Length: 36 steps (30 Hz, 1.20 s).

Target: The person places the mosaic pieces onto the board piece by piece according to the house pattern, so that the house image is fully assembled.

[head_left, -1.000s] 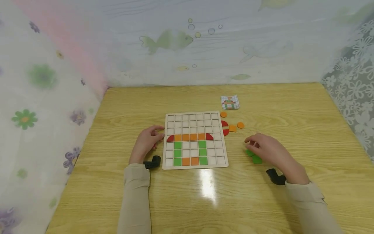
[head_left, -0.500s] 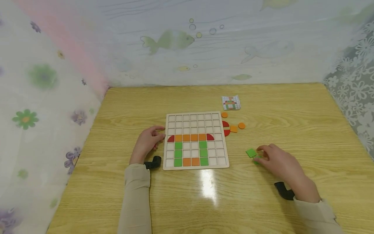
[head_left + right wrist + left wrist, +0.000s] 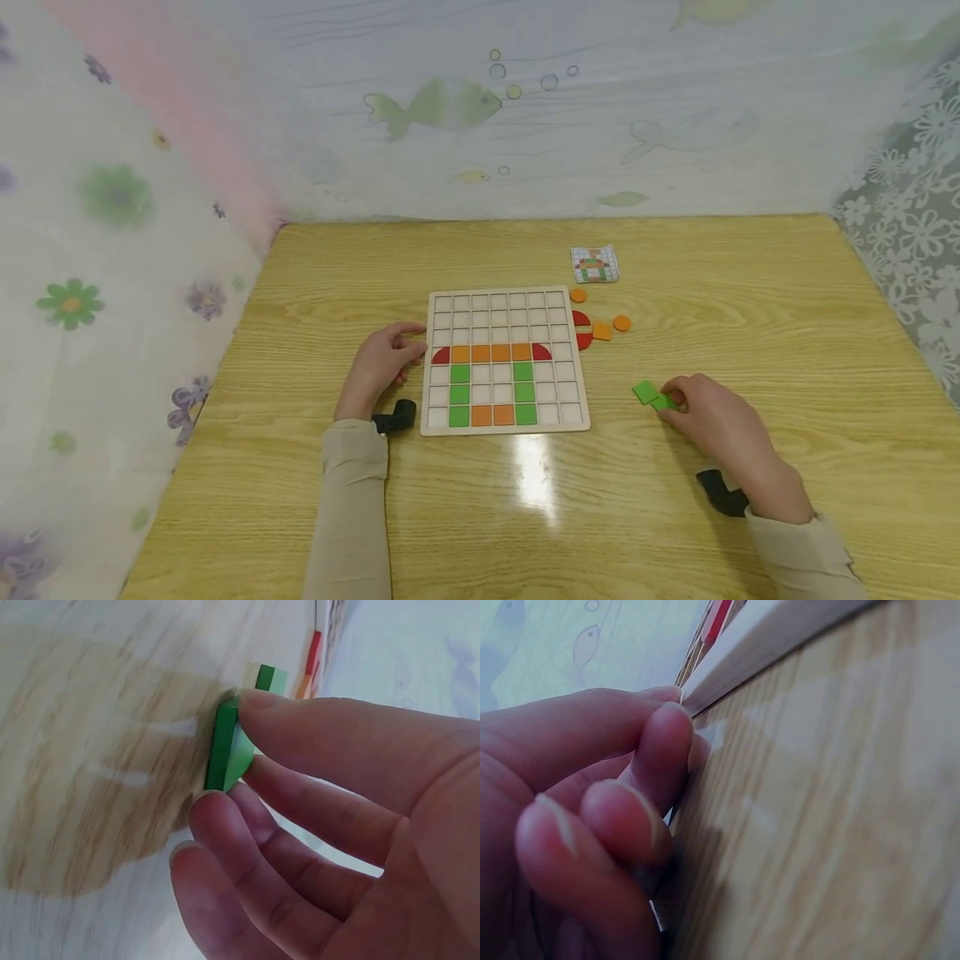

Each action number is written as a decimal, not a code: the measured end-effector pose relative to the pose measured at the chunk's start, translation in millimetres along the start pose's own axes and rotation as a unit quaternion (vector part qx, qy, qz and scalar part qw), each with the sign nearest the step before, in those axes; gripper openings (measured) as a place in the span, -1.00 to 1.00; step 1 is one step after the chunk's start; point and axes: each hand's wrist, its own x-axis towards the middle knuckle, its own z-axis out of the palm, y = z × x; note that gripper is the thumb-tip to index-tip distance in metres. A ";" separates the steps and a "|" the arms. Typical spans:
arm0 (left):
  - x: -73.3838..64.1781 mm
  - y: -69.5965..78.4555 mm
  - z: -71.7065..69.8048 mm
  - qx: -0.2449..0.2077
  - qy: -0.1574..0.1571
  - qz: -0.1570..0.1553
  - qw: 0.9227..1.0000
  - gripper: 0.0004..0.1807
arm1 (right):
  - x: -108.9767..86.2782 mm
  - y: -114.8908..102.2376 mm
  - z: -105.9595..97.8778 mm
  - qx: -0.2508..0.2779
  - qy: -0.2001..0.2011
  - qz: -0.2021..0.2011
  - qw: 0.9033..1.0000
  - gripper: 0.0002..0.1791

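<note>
A pale wooden grid board (image 3: pixel 482 319) lies on the table, with green and orange square tiles and red quarter-round pieces set in some of its cells. At its left side, the left hand (image 3: pixel 381 367) rests with fingertips right at the edge; the left wrist view shows these fingertips (image 3: pixel 676 720) beside the board's corner. To the right of the board, the right hand (image 3: pixel 720 425) pinches a green square tile (image 3: pixel 221 746) between thumb and fingers. A second green tile (image 3: pixel 645 392) lies just beyond it, overlapping it in the head view.
Two red pieces (image 3: pixel 582 319), an orange square (image 3: pixel 602 332) and two orange discs (image 3: pixel 622 322) lie along the board's right side. Behind them is a small printed pattern card (image 3: pixel 595 264). A patterned curtain (image 3: pixel 480 192) borders the table's far edge.
My right hand has drawn back from above the green tiles, toward the near right, and its fingers have come around the nearer tile. The left hand has stayed at the board's edge.
</note>
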 end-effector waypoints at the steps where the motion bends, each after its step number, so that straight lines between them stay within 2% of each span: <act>1: -0.2 0.1 0.0 -0.001 0.000 -0.001 1.000 -0.67 | 0.1 -0.2 -0.1 0.003 0.000 -0.001 1.000 -0.64; 8: -1.4 1.1 -0.1 -0.006 0.000 -0.004 1.000 -0.67 | 1.9 0.9 -3.8 0.031 0.008 -0.023 0.999 -0.77; 14: -1.6 2.2 -0.4 -0.006 0.000 -0.005 1.000 -0.67 | 8.9 -3.8 -11.9 0.036 0.029 -0.055 0.997 -0.79; 25: -1.5 1.4 -1.0 0.002 0.002 -0.003 1.000 -0.66 | 43.5 -49.7 -13.7 0.041 0.015 -0.126 0.991 -0.75; 30: -1.4 3.3 -1.0 0.012 0.001 -0.005 1.000 -0.65 | 63.9 -69.7 -7.1 0.058 0.007 -0.157 0.986 -0.76; 36: -2.1 5.6 -1.4 0.025 -0.003 -0.009 1.000 -0.62 | 88.7 -91.2 4.2 0.073 -0.020 -0.179 0.981 -0.81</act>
